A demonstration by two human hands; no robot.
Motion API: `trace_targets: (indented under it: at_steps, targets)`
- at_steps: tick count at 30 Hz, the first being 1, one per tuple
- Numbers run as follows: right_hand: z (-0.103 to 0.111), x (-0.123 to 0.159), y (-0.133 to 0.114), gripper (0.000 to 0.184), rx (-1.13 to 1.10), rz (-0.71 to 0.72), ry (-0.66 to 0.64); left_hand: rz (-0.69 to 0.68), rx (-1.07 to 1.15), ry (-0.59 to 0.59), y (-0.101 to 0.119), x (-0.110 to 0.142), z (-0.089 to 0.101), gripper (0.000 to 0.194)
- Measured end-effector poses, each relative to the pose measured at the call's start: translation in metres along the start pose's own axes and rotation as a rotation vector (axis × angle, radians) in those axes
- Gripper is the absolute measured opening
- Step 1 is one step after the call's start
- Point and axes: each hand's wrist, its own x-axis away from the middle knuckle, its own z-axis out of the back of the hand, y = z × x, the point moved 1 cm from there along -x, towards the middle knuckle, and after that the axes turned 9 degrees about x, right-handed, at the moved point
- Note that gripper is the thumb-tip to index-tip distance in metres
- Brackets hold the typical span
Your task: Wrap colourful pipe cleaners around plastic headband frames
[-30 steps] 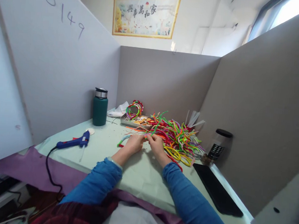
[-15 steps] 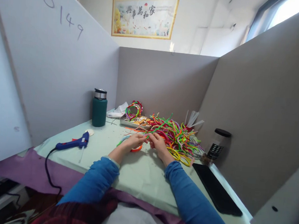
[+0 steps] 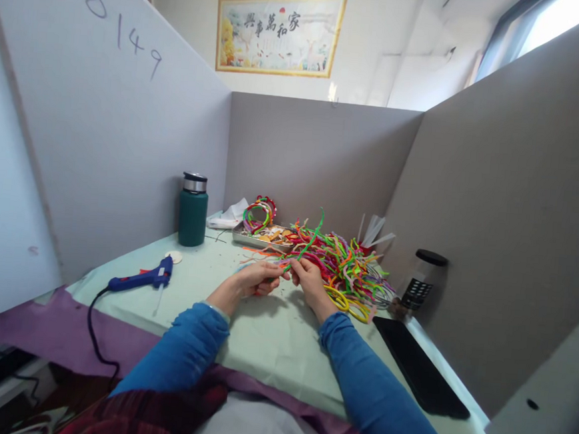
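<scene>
Close together over the middle of the table, my two hands pinch a green pipe cleaner (image 3: 314,236). Its long free end rises up and away past my right hand (image 3: 306,278), whose thumb and fingers are pressed together on it. My left hand (image 3: 258,277) is closed on the near end at its fingertips. A bit of orange shows below the left hand, mostly hidden by it. Just beyond lies a heap of many-coloured pipe cleaners (image 3: 346,258), with yellow rings (image 3: 357,308) at its near edge.
A metal tray (image 3: 248,237) of small pieces with colourful hoops (image 3: 259,216) stands behind. To the left are a green bottle (image 3: 192,211) and a blue glue gun (image 3: 152,276) with its cord. A clear jar (image 3: 422,281) and a black phone-like slab (image 3: 420,368) lie right.
The green pipe cleaner's free end has swung left and more upright. My left hand has turned a little and shifted slightly left, covering more of the orange piece.
</scene>
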Motion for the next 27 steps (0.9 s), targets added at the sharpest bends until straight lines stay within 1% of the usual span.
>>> trace_targets:
  at_steps: [3, 5, 8, 11, 13, 15, 18, 20, 22, 24, 25, 27]
  targets:
    - [-0.001, -0.001, 0.003, 0.039, 0.066, -0.011, 0.036, -0.059, -0.093, 0.025, -0.002, -0.001, 0.001, 0.037]
    - [-0.001, -0.002, 0.005, 0.039, 0.128, -0.017, 0.085, -0.096, -0.187, 0.072, -0.002, -0.003, 0.001, 0.04]
    - [-0.002, -0.004, 0.008, 0.04, 0.223, -0.003, 0.169, -0.152, -0.393, 0.231, -0.001, -0.007, 0.001, 0.041]
    - [-0.001, -0.005, 0.01, 0.041, 0.307, 0.026, 0.222, -0.259, -0.724, 0.405, 0.0, -0.011, 0.0, 0.033]
    - [0.001, -0.006, 0.012, 0.041, 0.348, 0.024, 0.247, -0.333, -0.928, 0.457, 0.0, -0.012, -0.001, 0.031]
    - [0.003, -0.007, 0.016, 0.04, 0.356, 0.007, 0.263, -0.354, -1.032, 0.474, 0.0, -0.011, -0.002, 0.033]
    - [0.007, -0.009, 0.021, 0.039, 0.343, -0.01, 0.295, -0.327, -1.116, 0.483, -0.001, -0.008, -0.005, 0.033]
    - [0.01, -0.01, 0.022, 0.039, 0.381, -0.021, 0.324, -0.342, -1.216, 0.489, -0.001, -0.006, -0.008, 0.029]
    - [0.013, -0.01, 0.021, 0.039, 0.446, -0.045, 0.353, -0.368, -1.297, 0.462, -0.003, -0.005, -0.012, 0.028]
    - [0.015, -0.009, 0.019, 0.039, 0.495, -0.065, 0.374, -0.371, -1.309, 0.422, -0.005, -0.006, -0.013, 0.028]
    - [0.016, -0.009, 0.017, 0.039, 0.51, -0.064, 0.375, -0.361, -1.302, 0.424, -0.005, -0.006, -0.012, 0.027]
    - [0.015, -0.007, 0.012, 0.039, 0.527, -0.04, 0.363, -0.346, -1.275, 0.481, -0.006, -0.007, -0.008, 0.023]
